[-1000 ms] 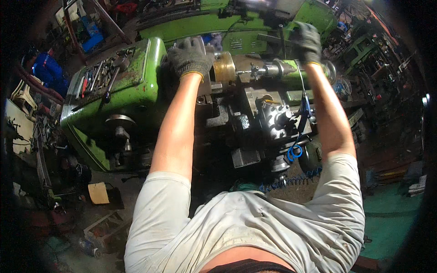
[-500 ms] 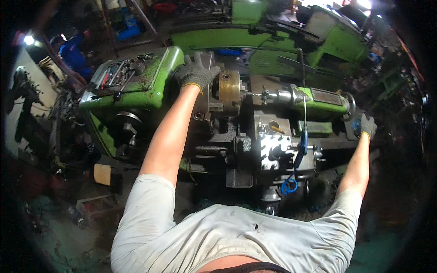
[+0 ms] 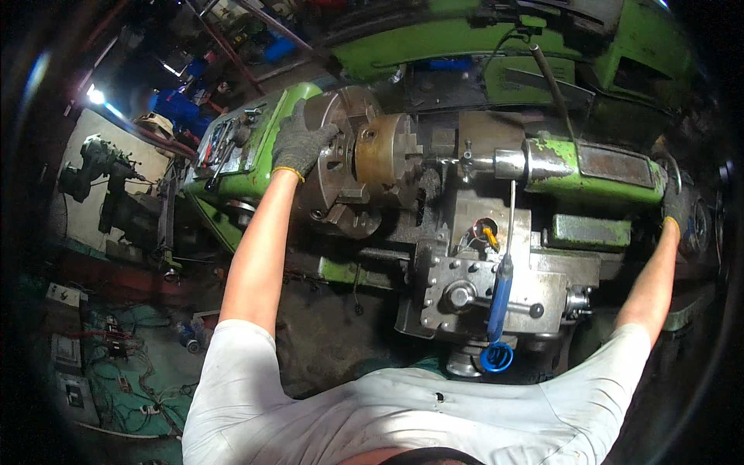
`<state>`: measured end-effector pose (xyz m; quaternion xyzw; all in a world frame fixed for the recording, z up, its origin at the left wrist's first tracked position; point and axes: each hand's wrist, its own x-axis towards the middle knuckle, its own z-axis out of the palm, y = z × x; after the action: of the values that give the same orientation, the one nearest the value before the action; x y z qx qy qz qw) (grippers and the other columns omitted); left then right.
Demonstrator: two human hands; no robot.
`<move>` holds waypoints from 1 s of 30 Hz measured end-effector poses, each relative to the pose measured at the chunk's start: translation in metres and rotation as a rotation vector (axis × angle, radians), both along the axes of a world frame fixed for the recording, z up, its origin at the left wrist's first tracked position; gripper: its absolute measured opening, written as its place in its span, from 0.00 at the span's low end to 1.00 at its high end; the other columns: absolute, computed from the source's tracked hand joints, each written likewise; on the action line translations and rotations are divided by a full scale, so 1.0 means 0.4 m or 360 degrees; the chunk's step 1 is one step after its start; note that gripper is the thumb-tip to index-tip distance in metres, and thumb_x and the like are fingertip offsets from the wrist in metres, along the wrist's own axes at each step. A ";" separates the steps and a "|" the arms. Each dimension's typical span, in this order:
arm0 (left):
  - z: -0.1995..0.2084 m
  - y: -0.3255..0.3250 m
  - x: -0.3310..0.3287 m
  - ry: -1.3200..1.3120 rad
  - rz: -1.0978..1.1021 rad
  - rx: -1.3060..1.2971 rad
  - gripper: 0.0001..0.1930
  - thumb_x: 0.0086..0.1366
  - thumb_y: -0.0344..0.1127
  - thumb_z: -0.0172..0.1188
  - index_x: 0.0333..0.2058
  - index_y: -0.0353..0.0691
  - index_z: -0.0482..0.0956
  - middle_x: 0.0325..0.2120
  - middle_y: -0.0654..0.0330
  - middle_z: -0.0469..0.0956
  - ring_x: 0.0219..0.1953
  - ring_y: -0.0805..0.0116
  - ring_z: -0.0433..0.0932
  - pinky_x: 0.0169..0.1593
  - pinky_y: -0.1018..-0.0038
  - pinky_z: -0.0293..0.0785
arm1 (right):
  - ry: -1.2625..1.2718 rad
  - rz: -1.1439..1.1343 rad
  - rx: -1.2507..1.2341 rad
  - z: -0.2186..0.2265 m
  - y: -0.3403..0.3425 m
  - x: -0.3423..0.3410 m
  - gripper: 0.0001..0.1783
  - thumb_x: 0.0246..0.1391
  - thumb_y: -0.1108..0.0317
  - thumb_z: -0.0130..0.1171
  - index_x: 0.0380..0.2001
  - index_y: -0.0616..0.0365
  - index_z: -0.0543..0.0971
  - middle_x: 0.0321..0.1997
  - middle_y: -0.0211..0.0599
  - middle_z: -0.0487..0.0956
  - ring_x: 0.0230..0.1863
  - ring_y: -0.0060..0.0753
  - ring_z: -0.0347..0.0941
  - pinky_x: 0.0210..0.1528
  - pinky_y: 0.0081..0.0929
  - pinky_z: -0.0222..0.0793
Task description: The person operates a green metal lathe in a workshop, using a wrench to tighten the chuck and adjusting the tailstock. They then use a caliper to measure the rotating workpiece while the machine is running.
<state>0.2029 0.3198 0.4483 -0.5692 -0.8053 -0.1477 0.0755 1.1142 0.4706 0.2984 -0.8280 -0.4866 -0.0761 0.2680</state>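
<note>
My left hand, in a grey knit glove with a yellow cuff, lies against the big lathe chuck, its fingers stretched and the thumb apart. A brass-coloured, drum-shaped workpiece sits in the chuck jaws. Opposite it stands the green tailstock, with a bright steel quill reaching toward the workpiece. At the tailstock's right end my right hand, gloved too, is closed at the rim of the handwheel; shadow hides most of its fingers.
A blue-handled hook tool leans by the tool post. Hand tools lie on the green headstock. A lever rod rises behind the tailstock. Wires and electrical parts litter the floor at lower left. Another green machine stands behind.
The view has come closer and shifted. My left hand's fingers are less spread on the chuck. My right hand has gone from beside a blue object to the tailstock handwheel.
</note>
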 end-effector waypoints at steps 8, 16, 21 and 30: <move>-0.002 -0.011 -0.020 -0.0041 -0.0152 0.0077 0.55 0.55 0.70 0.69 0.71 0.37 0.63 0.69 0.41 0.67 0.71 0.44 0.65 0.72 0.58 0.62 | -0.0161 0.0210 -0.0075 0.049 0.052 -0.044 0.33 0.67 0.39 0.52 0.57 0.57 0.78 0.58 0.64 0.79 0.59 0.68 0.75 0.59 0.56 0.70; 0.037 -0.029 0.063 -0.0285 -0.0052 0.0207 0.51 0.54 0.60 0.75 0.68 0.30 0.68 0.67 0.41 0.70 0.69 0.49 0.69 0.70 0.61 0.64 | -0.0132 0.0304 0.0223 -0.033 0.072 0.053 0.31 0.70 0.44 0.48 0.55 0.63 0.78 0.54 0.65 0.80 0.58 0.65 0.75 0.60 0.51 0.69; 0.017 -0.038 0.026 -0.0582 -0.0123 0.0228 0.54 0.53 0.55 0.78 0.70 0.30 0.63 0.65 0.42 0.71 0.67 0.51 0.72 0.69 0.63 0.66 | -0.0115 0.0234 0.0127 -0.047 0.088 0.033 0.36 0.70 0.40 0.45 0.55 0.65 0.77 0.56 0.66 0.79 0.58 0.64 0.76 0.61 0.51 0.69; 0.009 -0.041 0.030 -0.0450 -0.0091 0.0272 0.52 0.56 0.61 0.74 0.69 0.31 0.65 0.65 0.41 0.71 0.69 0.49 0.69 0.71 0.61 0.64 | 0.0005 0.0061 0.0029 -0.082 0.106 0.131 0.39 0.69 0.35 0.45 0.64 0.59 0.74 0.63 0.65 0.76 0.62 0.64 0.74 0.61 0.50 0.70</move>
<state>0.2148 0.3035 0.4520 -0.5569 -0.7759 -0.2964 0.0054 1.1666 0.5129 0.2657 -0.8162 -0.5011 -0.0741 0.2777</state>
